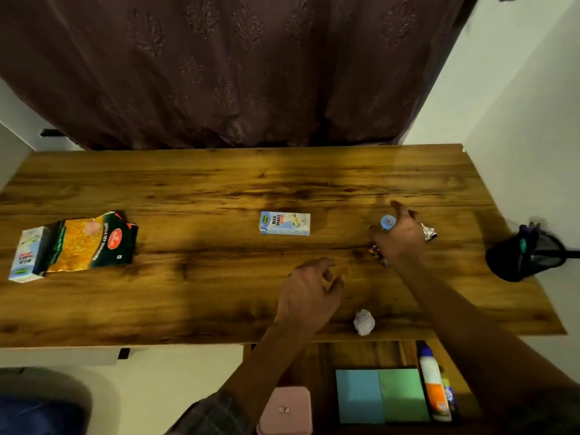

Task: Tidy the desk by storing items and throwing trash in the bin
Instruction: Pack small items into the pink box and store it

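Small blue-capped bottle: right side of worktop, right hand curled around it. Foil wrapper just beside. Left hand: fingers loosely spread, holding nothing, above worktop. Milkshake carton: centre.

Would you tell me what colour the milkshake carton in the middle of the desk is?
Light blue and white milkshake carton, seen in the head view.

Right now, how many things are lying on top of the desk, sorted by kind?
Milkshake cartons: 2, middle carton and left carton
Snack bags: 1, snack bag
Small bottles: 1, blue-capped bottle, under the right hand
Wrappers: 2, foil wrapper and purple wrapper
Crumpled paper: 1, paper ball
Total: 7
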Motion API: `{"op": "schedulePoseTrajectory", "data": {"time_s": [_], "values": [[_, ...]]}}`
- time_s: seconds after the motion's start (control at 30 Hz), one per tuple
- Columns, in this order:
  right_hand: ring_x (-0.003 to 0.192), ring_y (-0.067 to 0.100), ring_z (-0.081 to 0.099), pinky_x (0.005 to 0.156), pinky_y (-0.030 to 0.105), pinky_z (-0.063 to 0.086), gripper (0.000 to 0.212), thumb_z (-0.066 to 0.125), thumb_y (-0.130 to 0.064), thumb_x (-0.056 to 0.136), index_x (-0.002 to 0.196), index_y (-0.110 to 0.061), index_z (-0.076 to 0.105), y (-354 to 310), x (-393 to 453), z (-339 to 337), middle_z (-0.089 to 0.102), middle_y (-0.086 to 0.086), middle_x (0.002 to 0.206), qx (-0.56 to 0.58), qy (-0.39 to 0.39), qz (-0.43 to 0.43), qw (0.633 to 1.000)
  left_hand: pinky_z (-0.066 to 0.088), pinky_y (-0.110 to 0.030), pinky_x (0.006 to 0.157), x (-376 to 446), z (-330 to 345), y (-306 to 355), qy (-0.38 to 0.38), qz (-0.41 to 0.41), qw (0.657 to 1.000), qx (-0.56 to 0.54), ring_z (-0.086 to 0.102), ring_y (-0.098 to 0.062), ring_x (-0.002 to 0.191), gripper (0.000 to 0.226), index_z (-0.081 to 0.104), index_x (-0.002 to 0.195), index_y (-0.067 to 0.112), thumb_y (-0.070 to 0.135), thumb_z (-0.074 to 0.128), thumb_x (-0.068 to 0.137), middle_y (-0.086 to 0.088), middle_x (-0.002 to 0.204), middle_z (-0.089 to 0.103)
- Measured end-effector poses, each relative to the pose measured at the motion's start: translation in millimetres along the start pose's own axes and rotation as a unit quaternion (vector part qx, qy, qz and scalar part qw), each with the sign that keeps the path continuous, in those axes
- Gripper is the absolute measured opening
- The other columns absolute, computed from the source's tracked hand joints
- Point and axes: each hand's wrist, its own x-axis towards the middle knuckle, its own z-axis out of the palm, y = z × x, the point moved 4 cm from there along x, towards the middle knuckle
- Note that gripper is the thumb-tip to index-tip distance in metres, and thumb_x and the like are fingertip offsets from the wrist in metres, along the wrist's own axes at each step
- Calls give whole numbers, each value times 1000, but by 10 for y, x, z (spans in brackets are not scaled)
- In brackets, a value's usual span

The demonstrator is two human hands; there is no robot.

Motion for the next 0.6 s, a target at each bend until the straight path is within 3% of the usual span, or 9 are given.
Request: {"op": "schedulePoseTrajectory", "data": {"time_s": [0.17,0.3,0.43,0.6], "values": [[95,39,67,72,34,47,28,73,-20,80,102,-4,68,140,282,131,70,22,108,-46,-26,35,998,59,-24,78,-165,79,-81,-12,-10,1000,-9,66,-1,82,40,63,131,33,54,58,97,16,111,70],[103,34,69,84,35,53,21,73,-17,80,101,-14,77,233,317,225,74,15,105,-33,-42,16,998,60,-27,77,-318,111,-244,-17,-41,999,-24,67,-1,79,39,65,127,33,53,63,94,17,105,69],[108,31,64,89,34,51,26,70,-10,79,104,-14,73,298,288,251,68,15,116,-11,5,-16,1000,58,-19,76,-513,105,-276,-1,-52,998,-43,67,3,82,31,67,121,33,50,65,95,20,99,70],[106,36,62,81,36,50,30,74,-21,81,106,-6,67,383,419,278,63,20,117,-60,-6,6,998,57,-18,72,-679,119,-297,4,-68,995,-69,68,2,81,15,69,104,34,45,66,95,19,88,70]]}}
